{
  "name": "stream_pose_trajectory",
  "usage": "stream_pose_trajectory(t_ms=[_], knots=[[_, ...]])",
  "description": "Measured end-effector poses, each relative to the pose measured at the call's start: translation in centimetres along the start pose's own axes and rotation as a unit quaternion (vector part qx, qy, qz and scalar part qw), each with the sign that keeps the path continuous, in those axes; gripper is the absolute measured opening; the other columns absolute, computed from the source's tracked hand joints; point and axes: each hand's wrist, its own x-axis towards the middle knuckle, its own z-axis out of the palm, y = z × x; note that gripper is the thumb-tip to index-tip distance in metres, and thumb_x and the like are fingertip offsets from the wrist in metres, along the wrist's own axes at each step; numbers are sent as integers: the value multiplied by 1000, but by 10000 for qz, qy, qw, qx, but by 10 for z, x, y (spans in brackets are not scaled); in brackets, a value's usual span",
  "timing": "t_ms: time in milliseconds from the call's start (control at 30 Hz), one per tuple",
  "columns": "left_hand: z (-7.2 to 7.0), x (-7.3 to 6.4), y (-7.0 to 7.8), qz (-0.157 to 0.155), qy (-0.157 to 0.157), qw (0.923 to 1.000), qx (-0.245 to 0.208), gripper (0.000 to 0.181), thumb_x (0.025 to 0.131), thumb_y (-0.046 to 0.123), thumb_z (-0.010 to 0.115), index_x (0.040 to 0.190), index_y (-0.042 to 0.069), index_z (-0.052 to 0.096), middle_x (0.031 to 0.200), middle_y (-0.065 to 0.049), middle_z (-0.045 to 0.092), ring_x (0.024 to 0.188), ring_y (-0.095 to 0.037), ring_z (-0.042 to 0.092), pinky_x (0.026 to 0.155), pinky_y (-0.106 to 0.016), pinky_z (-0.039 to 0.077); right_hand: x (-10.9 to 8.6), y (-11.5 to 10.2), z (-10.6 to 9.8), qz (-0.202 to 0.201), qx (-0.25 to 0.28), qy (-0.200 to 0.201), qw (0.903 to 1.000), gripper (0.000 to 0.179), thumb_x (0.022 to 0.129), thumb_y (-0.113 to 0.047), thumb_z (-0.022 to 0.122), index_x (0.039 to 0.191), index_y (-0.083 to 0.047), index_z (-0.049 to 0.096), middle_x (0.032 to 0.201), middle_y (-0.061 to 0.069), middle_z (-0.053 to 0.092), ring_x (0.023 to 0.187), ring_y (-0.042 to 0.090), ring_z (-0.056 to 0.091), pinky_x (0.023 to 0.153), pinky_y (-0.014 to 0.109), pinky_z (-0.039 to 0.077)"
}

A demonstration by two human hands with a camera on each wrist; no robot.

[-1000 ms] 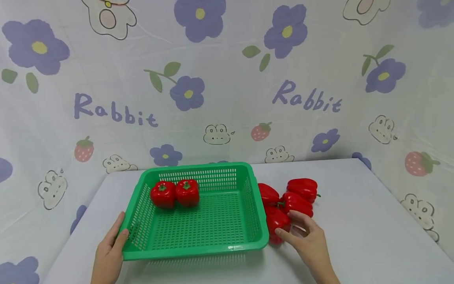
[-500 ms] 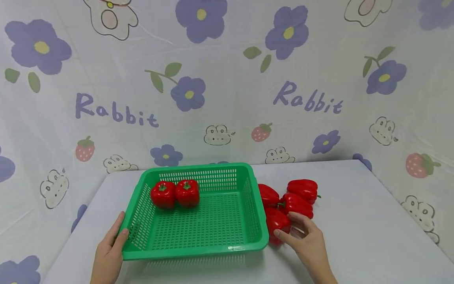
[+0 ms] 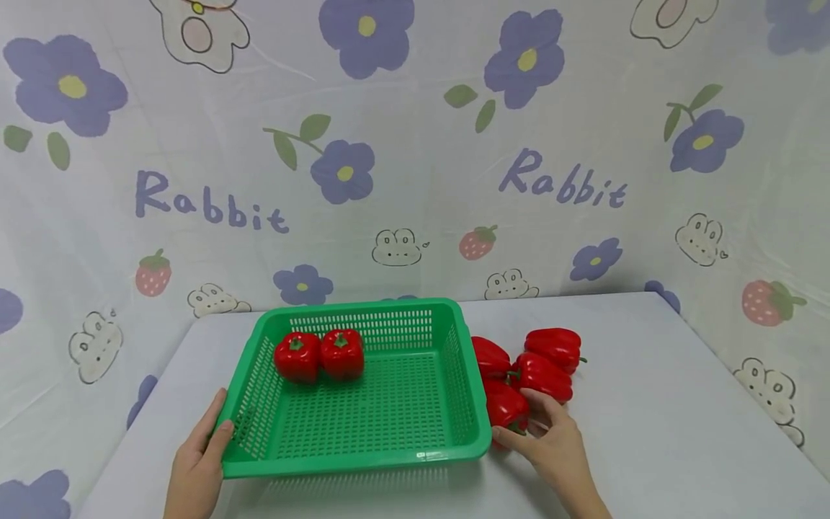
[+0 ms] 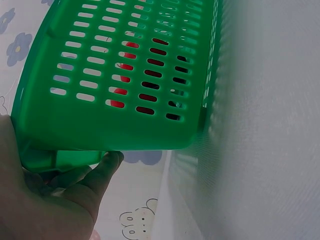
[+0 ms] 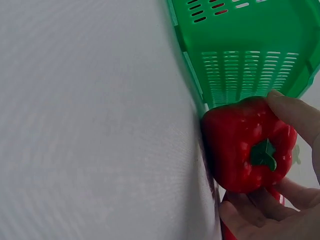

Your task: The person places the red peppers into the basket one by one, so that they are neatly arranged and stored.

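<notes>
seemingly at the grasping step, the right hand [image 3: 551, 441] is clasped round a pepper [image 3: 507, 405] on the worktop [image 3: 655, 404], by the near right corner of the basket [image 3: 363, 463] the left hand [image 3: 197, 461] grips, and lifting it in looks called for.

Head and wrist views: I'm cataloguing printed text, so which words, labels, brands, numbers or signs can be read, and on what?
"Rabbit": backdrop cloth, left side.
"Rabbit": backdrop cloth, right side.
Pale mark on the front rim of the green basket: too small to read.
None visible on the red peppers.
</notes>
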Motion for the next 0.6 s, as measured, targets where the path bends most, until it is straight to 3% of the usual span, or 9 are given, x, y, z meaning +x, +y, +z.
stream_pose_trajectory(t_ms=[300, 600], knots=[[-1, -1, 0, -52, 17, 10000, 41, 61, 105, 45, 40, 157, 18, 23, 158, -5, 22, 143, -30, 22, 89, 1, 25, -1, 0, -1, -216, -21, 88, 9997, 74, 75, -30, 88, 137, -11, 52, 129, 11, 55, 113, 29, 56, 92, 40, 50], [0, -1, -2, -2, 6, 10000, 78, 59, 107, 42, 40, 157, 16, 23, 158, -5, 23, 143, -30, 22, 89, 1, 24, -5, -3, -5, -263, -86, 209, 9994, 75, 76, -32, 87, 138, -11, 49, 130, 13, 52, 116, 31, 52, 93, 44, 50]])
